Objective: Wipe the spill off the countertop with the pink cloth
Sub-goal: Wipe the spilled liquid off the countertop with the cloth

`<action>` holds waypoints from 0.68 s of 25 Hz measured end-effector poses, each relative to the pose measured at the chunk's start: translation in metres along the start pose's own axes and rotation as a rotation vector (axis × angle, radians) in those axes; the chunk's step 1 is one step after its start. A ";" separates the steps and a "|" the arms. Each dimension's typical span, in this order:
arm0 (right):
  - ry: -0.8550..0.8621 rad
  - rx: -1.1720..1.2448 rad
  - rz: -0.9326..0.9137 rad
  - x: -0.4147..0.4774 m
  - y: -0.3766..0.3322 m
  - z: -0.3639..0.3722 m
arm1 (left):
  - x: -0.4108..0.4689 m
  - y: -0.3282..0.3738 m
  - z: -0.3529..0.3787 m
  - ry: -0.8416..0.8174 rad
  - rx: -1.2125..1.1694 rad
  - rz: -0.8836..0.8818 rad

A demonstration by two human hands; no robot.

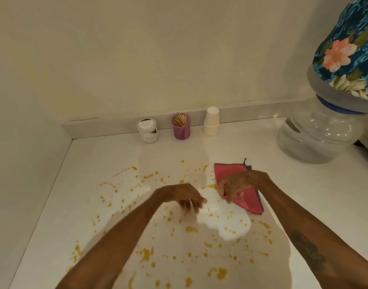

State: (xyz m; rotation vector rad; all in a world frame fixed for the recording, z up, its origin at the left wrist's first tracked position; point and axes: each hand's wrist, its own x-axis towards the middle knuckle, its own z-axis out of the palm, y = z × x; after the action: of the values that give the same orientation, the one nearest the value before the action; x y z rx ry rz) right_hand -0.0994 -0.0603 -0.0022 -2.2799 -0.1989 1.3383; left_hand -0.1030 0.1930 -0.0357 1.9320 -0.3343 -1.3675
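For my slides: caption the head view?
Right hand grips pink cloth; left hand hovers over orange spill on countertop.

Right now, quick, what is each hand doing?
Left hand: open, fingers loose, holding nothing, over the spill.
Right hand: closed on the pink cloth.

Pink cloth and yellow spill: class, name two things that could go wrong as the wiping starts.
The spill is scattered widely, so the folded pink cloth may smear it rather than lift it. The left hand and forearm hover right over droplets and could drag through them.
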 end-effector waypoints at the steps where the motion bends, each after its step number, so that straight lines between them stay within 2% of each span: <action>1: 0.136 0.185 0.026 0.001 0.004 0.003 | -0.015 -0.014 -0.017 0.159 -0.022 0.035; 2: 0.351 0.336 0.056 0.007 0.007 0.004 | -0.031 -0.029 -0.035 0.339 -0.073 0.079; 3: 0.583 0.363 0.065 0.015 0.006 0.004 | -0.046 -0.048 -0.052 0.529 -0.124 0.123; 5: 0.939 0.208 0.065 0.029 0.002 0.009 | -0.071 -0.085 -0.075 0.890 -0.096 0.171; 6: 1.032 0.200 0.043 0.039 0.000 0.017 | -0.084 -0.107 -0.084 1.027 0.005 0.135; 8: 1.078 0.240 0.012 0.055 -0.002 0.041 | -0.111 -0.156 -0.094 1.175 0.276 -0.004; 11: 1.033 0.098 0.061 0.071 0.009 0.078 | -0.149 -0.226 -0.099 1.216 0.501 -0.028; 14: 0.985 -0.148 0.110 0.077 0.021 0.084 | -0.178 -0.280 -0.098 1.186 0.579 -0.098; 17: 0.940 -0.274 0.180 0.082 0.033 0.082 | -0.194 -0.317 -0.090 1.190 0.551 -0.207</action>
State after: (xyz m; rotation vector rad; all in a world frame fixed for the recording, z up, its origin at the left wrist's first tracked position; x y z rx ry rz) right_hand -0.1313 -0.0320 -0.1152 -2.9420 0.1576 0.1950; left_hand -0.1620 0.5647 -0.1036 2.9040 0.1062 -0.0181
